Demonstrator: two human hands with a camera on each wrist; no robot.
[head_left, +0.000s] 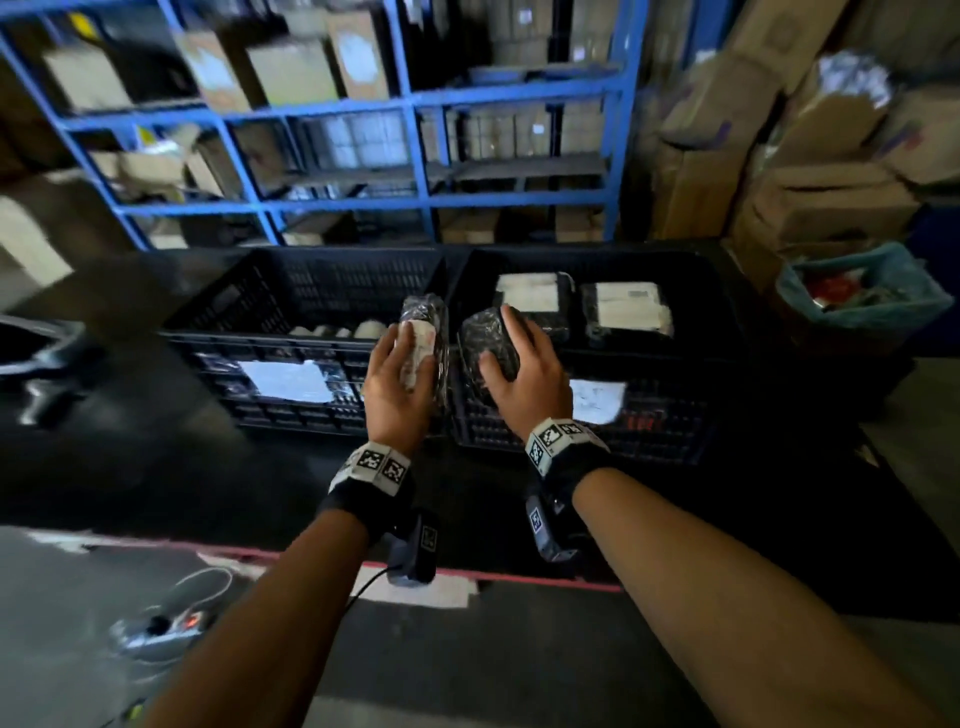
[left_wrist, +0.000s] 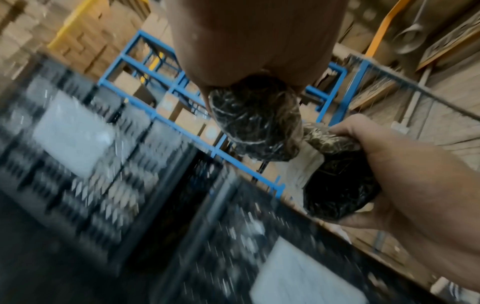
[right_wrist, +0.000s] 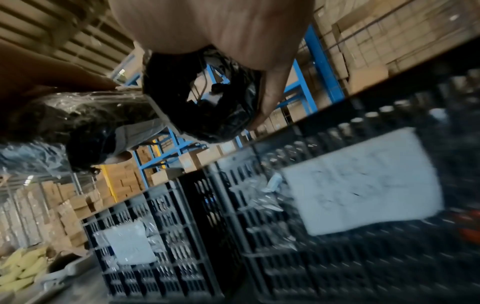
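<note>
My left hand (head_left: 397, 376) grips a black plastic-wrapped packet (head_left: 427, 317) with a white label, held above the wall between two black crates. My right hand (head_left: 524, 366) grips a second black wrapped packet (head_left: 485, 338) right beside it; the two packets are nearly touching. The left wrist view shows my palm (left_wrist: 246, 41) over the left packet (left_wrist: 255, 123), with the right hand (left_wrist: 405, 176) holding its packet (left_wrist: 337, 189) alongside. In the right wrist view the right packet (right_wrist: 202, 102) hangs under my palm (right_wrist: 207, 24), and the left packet (right_wrist: 78, 121) lies at the left.
The right crate (head_left: 727, 332) holds two more labelled packets (head_left: 628, 306); the left crate (head_left: 223, 306) holds white rolls (head_left: 337, 330). Behind stands a blue rack (head_left: 415, 98) of cartons, with stacked boxes (head_left: 779, 156) and a teal-lined bin (head_left: 857, 301) at right. A power strip (head_left: 166, 626) lies on the floor.
</note>
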